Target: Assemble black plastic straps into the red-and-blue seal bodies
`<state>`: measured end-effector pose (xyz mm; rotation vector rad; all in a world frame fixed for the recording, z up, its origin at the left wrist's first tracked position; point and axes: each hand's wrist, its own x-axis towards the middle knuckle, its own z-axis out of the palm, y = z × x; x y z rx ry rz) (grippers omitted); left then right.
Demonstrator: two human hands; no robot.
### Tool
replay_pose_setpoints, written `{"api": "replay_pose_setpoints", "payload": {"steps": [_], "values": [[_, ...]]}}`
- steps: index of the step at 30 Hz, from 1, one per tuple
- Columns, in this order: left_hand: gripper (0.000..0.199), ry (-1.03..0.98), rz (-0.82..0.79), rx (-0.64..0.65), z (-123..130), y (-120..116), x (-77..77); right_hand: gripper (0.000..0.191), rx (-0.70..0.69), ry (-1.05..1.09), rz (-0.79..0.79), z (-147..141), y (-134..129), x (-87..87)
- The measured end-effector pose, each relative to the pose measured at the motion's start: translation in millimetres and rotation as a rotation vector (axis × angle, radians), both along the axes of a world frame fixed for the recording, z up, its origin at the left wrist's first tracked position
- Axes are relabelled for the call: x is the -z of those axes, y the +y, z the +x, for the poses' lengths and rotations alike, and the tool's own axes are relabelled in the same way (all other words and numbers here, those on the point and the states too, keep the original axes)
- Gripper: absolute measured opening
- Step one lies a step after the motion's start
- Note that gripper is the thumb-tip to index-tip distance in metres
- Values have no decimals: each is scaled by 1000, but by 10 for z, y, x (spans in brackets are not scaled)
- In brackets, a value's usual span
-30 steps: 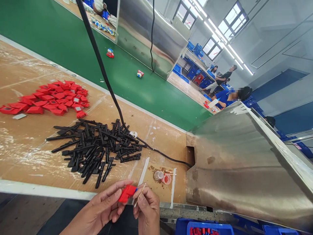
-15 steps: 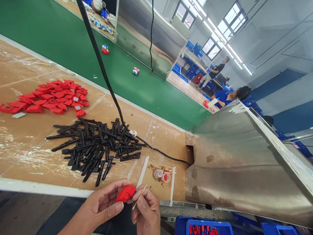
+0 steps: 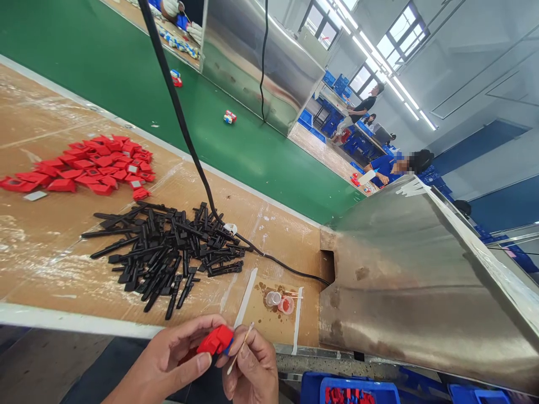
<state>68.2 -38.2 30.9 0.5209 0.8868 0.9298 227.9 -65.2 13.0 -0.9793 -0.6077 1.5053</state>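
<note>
Left hand (image 3: 177, 359) pinches red plastic part (image 3: 216, 340) between thumb and fingers, just off the tabletop (image 3: 42, 264) edge. Right hand (image 3: 252, 370), touching the part's right end, pinches a thin stick (image 3: 239, 343). Black parts pile (image 3: 168, 252) lies beyond.

Both hands were raised close together at the bottom of the view. The left hand (image 3: 179, 359) was cupped, thumb and fingers pinched. The right hand (image 3: 252, 370) curled inward, apparently pinching between thumb and forefinger.
</note>
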Motion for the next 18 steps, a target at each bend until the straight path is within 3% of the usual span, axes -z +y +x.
{"api": "replay_pose_setpoints", "payload": {"steps": [3, 7, 13, 15, 18], "values": [[51, 157, 132, -39, -2, -73, 66, 39, -24, 40, 18, -9, 18, -66], [34, 446, 541, -133, -79, -135, 164, 37, -1, 28, 60, -17, 13, -140], [68, 595, 1164, -143, -237, -48, 169, 29, -32, 9, 117, -19, -16, -235], [68, 629, 1198, -133, -247, -43, 157, 26, -51, 12, 142, -19, -17, -276], [50, 618, 1041, -139, -218, -98, 169, 23, -72, 24, 176, -27, -22, -325]]}}
